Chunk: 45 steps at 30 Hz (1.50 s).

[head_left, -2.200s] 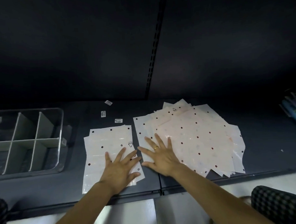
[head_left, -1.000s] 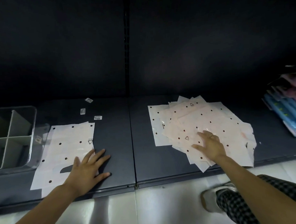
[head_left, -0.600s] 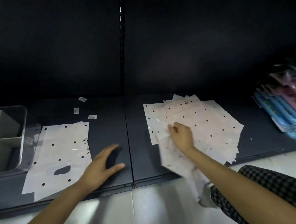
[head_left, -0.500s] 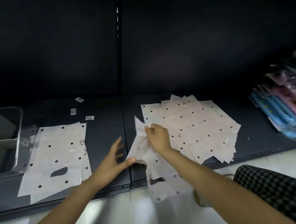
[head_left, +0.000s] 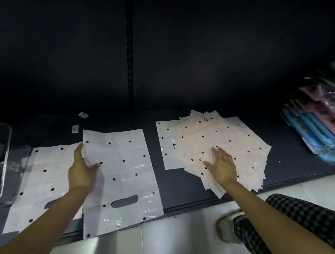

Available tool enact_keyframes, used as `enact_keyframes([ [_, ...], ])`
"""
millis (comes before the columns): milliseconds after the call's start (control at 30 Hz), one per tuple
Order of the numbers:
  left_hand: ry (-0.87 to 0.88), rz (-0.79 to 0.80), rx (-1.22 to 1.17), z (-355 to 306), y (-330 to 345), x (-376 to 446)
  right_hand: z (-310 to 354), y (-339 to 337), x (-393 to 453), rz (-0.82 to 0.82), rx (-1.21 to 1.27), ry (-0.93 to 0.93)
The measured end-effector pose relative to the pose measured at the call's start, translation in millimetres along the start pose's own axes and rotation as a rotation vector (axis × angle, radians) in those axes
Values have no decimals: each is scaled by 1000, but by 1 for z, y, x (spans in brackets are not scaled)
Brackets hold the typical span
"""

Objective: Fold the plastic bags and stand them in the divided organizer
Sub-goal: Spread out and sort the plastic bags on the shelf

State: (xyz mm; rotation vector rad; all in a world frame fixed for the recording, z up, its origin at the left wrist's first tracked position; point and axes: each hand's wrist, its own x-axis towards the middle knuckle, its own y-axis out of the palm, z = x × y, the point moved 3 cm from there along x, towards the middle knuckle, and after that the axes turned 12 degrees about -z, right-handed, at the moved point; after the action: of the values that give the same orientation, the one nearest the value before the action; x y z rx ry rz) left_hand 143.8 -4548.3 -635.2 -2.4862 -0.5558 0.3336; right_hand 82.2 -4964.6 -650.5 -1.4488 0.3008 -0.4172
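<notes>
A white dotted plastic bag point(head_left: 124, 177) lies spread flat on the dark shelf, its handle cut-out toward me and its near edge hanging over the shelf lip. My left hand point(head_left: 82, 171) rests flat on its left side with fingers straight. A second flat bag point(head_left: 41, 180) lies to the left, partly under my arm. A fanned pile of bags point(head_left: 229, 140) sits on the right, and my right hand point(head_left: 222, 165) presses on it with fingers spread. The clear divided organizer point(head_left: 2, 161) is cut off at the left edge.
Small white labels point(head_left: 75, 128) lie at the back of the shelf point(head_left: 180, 185). Blue and pink packaged goods point(head_left: 318, 125) are stacked at the far right. A checked trouser leg and a shoe point(head_left: 229, 229) are on the pale floor below the shelf lip.
My right hand pulled one bag off the pile and it now lies spread in the middle. My left hand moved onto it; my right hand went back to the pile.
</notes>
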Motion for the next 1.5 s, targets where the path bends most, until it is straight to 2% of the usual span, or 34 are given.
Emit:
enact_keyframes([
  [100,35,-11,-21,-4,7,-1,-8,-1,-1,-117,10,-60],
  [233,235,28,140,-9,12,-22,5,-12,-1,-277,141,51],
  [300,277,124,79,-14,16,-37,25,-22,-4,-348,215,43],
  [367,246,279,-63,-21,23,-57,53,-29,-12,-381,300,-7],
  [433,142,444,-193,-31,32,-76,84,-32,-24,-343,404,-89],
  [500,-119,551,-379,-40,37,-89,117,-36,-42,-289,487,-265],
  [567,-468,544,-617,-45,35,-83,142,-45,-61,-289,526,-552],
  [600,-579,507,-710,-45,29,-75,149,-48,-69,-293,537,-703],
  [700,-697,374,-807,-32,2,-46,153,-51,-82,-243,457,-1001],
  [800,-668,225,-788,-7,-25,-25,151,-50,-80,-205,327,-1115],
  [867,-621,221,-749,2,-40,-19,152,-48,-75,-184,296,-1136],
  [933,-567,289,-662,6,-49,-19,153,-44,-68,-161,289,-1137],
  [1000,-518,303,-546,12,-51,-21,156,-34,-57,-28,290,-1110],
  [1067,-447,233,-380,22,-49,-24,162,-22,-41,66,277,-1034],
  [1100,-403,196,-321,27,-46,-27,166,-19,-35,139,371,-903],
  [1167,-371,75,-328,35,-41,-40,175,-18,-29,248,698,-468],
  [1200,-396,9,-380,40,-38,-49,179,-17,-30,210,792,-315],
  [1233,-426,-52,-423,45,-35,-57,183,-16,-35,123,777,-271],
  [1300,-441,-121,-446,48,-29,-75,188,-8,-50,26,656,-298],
  [1400,-352,-76,-399,50,-18,-102,197,6,-81,150,360,-547],
  [1500,-100,-74,8,50,-23,-120,200,19,-99,267,117,-734],
])
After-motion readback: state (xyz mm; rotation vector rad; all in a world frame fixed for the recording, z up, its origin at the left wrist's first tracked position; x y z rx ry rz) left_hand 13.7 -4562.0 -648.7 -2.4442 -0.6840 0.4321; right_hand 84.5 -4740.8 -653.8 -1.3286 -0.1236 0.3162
